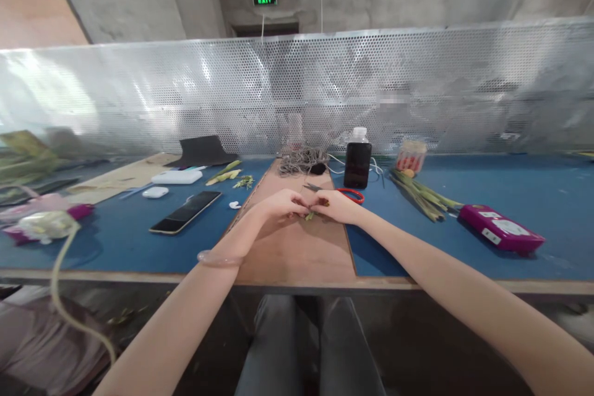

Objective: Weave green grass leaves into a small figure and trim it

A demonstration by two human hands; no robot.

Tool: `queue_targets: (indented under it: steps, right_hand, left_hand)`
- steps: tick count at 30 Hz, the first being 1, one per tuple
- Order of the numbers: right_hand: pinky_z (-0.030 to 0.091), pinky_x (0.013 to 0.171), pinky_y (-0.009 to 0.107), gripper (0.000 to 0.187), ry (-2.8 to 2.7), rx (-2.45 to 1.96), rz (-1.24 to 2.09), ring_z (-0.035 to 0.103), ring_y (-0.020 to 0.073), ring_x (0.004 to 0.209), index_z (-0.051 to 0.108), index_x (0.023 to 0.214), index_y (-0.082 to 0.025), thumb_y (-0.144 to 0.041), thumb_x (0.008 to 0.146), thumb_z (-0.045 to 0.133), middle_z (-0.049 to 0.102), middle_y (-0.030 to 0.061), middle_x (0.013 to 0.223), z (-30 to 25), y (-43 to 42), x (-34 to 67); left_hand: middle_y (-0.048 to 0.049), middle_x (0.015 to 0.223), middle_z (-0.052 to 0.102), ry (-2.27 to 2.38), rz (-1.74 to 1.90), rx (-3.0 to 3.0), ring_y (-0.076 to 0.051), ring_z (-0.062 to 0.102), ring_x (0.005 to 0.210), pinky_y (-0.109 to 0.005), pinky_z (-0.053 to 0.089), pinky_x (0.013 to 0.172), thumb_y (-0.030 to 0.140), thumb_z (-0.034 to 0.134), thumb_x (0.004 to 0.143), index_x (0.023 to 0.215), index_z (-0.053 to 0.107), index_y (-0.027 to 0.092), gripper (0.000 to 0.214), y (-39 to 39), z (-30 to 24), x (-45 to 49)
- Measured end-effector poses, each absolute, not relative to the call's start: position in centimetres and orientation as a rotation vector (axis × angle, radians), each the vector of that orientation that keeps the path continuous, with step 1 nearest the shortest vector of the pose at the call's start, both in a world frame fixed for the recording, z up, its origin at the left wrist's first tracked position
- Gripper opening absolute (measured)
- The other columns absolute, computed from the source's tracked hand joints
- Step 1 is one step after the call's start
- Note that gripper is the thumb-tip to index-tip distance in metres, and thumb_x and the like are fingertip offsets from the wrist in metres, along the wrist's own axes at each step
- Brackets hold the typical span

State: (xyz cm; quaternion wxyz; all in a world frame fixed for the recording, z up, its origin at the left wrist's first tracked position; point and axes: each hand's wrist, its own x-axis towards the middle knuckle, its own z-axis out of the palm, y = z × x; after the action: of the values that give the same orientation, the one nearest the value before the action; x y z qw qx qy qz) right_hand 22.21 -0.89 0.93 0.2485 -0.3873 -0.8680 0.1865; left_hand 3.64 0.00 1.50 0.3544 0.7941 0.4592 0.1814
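Note:
My left hand (285, 204) and my right hand (333, 205) meet above a brown cardboard sheet (297, 257), fingertips pinched close together. Between them is a small green piece of plant (309, 216), its lower end showing below the fingers; the rest is hidden. Both hands appear closed on it. Just beyond my right hand lie scissors with red handles (356, 195), partly covered by that hand, blades pointing left. A heap of thin grey string (301, 161) sits at the far end of the cardboard, with a small black object (318, 168) beside it.
On the right are a bottle behind a dark phone (357, 164), long green stalks (420, 195), a jar (411, 156) and a purple box (501, 229). Leftward lie another phone (186, 212), a white earbud case (155, 192) and leaf scraps (225, 174). A perforated metal panel (208, 93) stands behind.

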Motion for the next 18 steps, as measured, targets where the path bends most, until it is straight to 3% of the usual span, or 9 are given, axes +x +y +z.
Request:
queue_targets:
  steps: [18]
  right_hand:
    - [0.033, 0.054, 0.020, 0.015, -2.254, -0.978, 0.518, 0.046, 0.0084, 0.056, 0.056, 0.071, -0.014, -0.028, 0.073, 0.054, 0.055, -0.0006, 0.063, 1.02, -0.78, 22.00]
  left_hand:
    - [-0.0003, 0.067, 0.058, 1.158, 0.535, 1.935, -0.008, 0.048, 0.051, -0.021, 0.039, 0.051, 0.029, 0.056, 0.063, 0.081, 0.061, 0.013, 0.025, -0.21, 1.70, 3.83]
